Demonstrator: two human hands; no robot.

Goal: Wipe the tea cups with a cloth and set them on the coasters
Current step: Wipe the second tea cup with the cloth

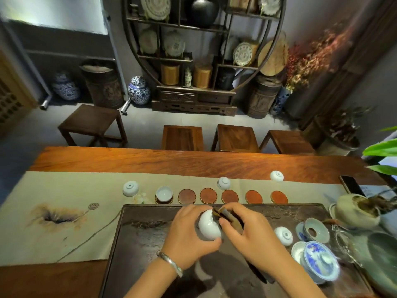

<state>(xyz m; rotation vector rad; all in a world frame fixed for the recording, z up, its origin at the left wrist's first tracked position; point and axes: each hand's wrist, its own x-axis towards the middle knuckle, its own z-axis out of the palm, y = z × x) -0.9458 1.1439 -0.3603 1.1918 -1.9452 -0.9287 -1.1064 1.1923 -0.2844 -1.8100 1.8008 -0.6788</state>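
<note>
Tea cup of white glazed porcelain (209,227), small and round, is held over the middle of the dark carved tea tray (150,244), tipped on its side with its mouth turned toward the right hand. The left hand (189,239) cradles it, fingers curled over the far wall and thumb pressed under the near one. The right hand (242,229) pinches a folded brown cloth (221,214) and works it against the cup's rim.

Such a cup looks light, stiff and thin-walled; the glaze is probably slippery, more so if damp, and it would chip if dropped on the hard tray. Holding it round the body, as now, seems safest, with the foot ring as a second purchase when setting it down.

Along the far edge of the tray, on the beige table runner (64,190), runs a row of round reddish-brown coasters (208,195). Only the leftmost carries an upright white cup (164,194), which appears empty; five stand bare. Three more white cups lie upside down on the runner, beyond the row: one at the left end (130,188), one behind the middle (223,183), one toward the right (277,176). A fourth inverted cup (283,235) sits on the tray's right side, beside a blue-and-white lidded bowl (321,261) whose contents are hidden.
</note>
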